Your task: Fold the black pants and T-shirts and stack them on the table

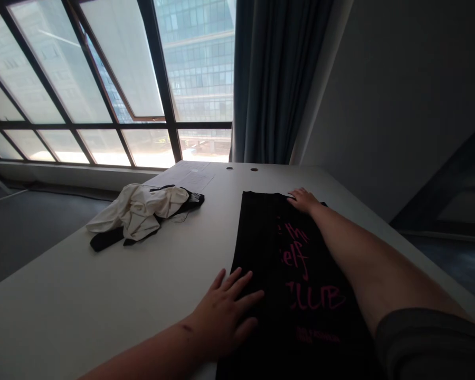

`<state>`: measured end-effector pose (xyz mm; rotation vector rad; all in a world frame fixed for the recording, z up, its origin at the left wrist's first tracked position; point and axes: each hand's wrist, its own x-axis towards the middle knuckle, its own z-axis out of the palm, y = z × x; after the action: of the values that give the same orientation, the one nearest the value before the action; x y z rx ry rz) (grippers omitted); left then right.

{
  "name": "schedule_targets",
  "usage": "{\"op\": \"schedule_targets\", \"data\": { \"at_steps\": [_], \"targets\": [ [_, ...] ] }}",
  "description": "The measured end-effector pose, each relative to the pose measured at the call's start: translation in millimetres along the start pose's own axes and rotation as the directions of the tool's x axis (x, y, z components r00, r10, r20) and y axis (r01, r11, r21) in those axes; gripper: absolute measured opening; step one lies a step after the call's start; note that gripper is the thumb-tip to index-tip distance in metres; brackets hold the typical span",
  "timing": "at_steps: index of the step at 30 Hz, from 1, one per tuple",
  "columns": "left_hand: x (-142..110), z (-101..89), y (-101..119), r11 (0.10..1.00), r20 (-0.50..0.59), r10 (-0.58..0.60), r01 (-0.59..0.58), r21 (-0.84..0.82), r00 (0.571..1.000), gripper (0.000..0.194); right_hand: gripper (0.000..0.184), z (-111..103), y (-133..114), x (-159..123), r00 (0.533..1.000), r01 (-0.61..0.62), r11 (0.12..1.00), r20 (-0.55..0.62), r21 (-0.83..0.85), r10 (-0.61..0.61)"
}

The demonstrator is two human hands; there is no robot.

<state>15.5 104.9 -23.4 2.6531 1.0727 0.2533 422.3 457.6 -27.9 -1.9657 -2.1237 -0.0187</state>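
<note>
Black garment flat on desk. Left hand fingers spread at its left edge; right hand at far edge, can't tell if gripping. Light, even pressure should avoid creases.

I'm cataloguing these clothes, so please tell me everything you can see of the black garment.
The black garment looks like soft, matte cloth, with pink handwritten-style lettering that includes "elf" and "CLUB", plus smaller print too dim to read. It lies flat, apparently folded lengthwise, since the lettering is cut off on its left. It rests on the white table, its near end leaving the frame. The left hand lies on its left edge, the right hand at its far edge.
</note>
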Motion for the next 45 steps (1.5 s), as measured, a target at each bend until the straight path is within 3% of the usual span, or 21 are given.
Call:
{"op": "schedule_targets", "data": {
  "at_steps": [3,6,8,11,16,19,22,27,30,33,36,39,41,45],
  "targets": [
    [2.7,2.0,-3.4,0.999,0.016,-0.032,0.031,0.031,0.999,0.065,0.067,-10.4,79.0,-60.0,0.996,-0.075,0.997,0.041,-0.001,0.075],
    [4.4,3.8,-4.6,0.998,0.031,-0.034,0.032,0.057,0.999,0.067,0.069,-10.4,134.6,-116.6,0.993,-0.116,0.993,0.027,0.034,0.115],
    [4.8,5.2,-5.4,0.997,0.033,-0.027,0.025,0.074,0.999,0.067,0.068,-8.0,154.4,-142.5,0.993,-0.117,0.985,-0.008,0.123,0.119],
    [4.9,6.2,-6.9,0.996,0.034,-0.001,-0.003,0.092,0.999,0.066,0.064,-5.3,159.6,-159.3,0.997,-0.079,0.981,0.009,0.176,0.078],
    [1.3,3.6,-6.4,0.996,0.002,0.008,-0.008,0.092,1.0,0.06,0.059,-13.6,133.7,-159.8,0.998,-0.053,0.998,0.033,0.043,0.051],
    [-2.7,0.7,-3.1,0.996,-0.036,-0.023,0.025,0.081,0.999,0.057,0.056,-29.4,108.7,-160.8,0.996,-0.06,0.998,-0.057,0.032,0.062],
    [-4.2,-1.8,2.6,0.997,-0.054,0.002,0.002,0.072,0.999,0.054,0.049,-46.5,68.4,-156.5,0.991,-0.008,0.998,-0.131,0.061,0.016],
    [0.6,-5.6,11.1,0.998,-0.013,0.062,-0.061,0.032,0.998,0.057,0.035,-47.5,-26.8,-119.1,0.988,0.003,0.982,0.149,0.187,-0.031],
    [0.2,-10.5,10.6,0.997,0.002,0.063,-0.063,0.035,0.998,0.057,0.048,-33.5,-75.5,-85.6,0.975,-0.068,0.976,0.222,0.207,0.021],
    [-6.1,-17.7,11.5,0.991,-0.018,0.128,-0.127,0.043,0.992,0.051,0.065,-22.2,-107.7,-58.4,0.953,-0.168,0.956,0.287,0.239,0.095],
    [-11.6,-22.1,22.8,0.95,-0.025,0.313,-0.313,0.009,0.949,0.042,0.072,-16.5,-125.9,-44.2,0.934,-0.227,0.933,0.333,0.28,0.127],
    [-5.5,-18.9,43.5,0.858,0.034,0.514,-0.514,-0.002,0.857,0.038,0.063,-13.2,-134.1,-39.8,0.933,-0.248,0.914,0.335,0.322,0.136],
    [5.5,-14.0,56.9,0.814,0.094,0.575,-0.58,0.032,0.812,0.041,0.054,-10.9,-135.4,-40.0,0.937,-0.256,0.903,0.318,0.346,0.144],
    [26.5,-10.2,69.0,0.774,0.207,0.603,-0.628,0.081,0.77,0.045,0.048,-5.3,-131.1,-44.0,0.952,-0.262,0.881,0.253,0.393,0.17]
  ]
}}
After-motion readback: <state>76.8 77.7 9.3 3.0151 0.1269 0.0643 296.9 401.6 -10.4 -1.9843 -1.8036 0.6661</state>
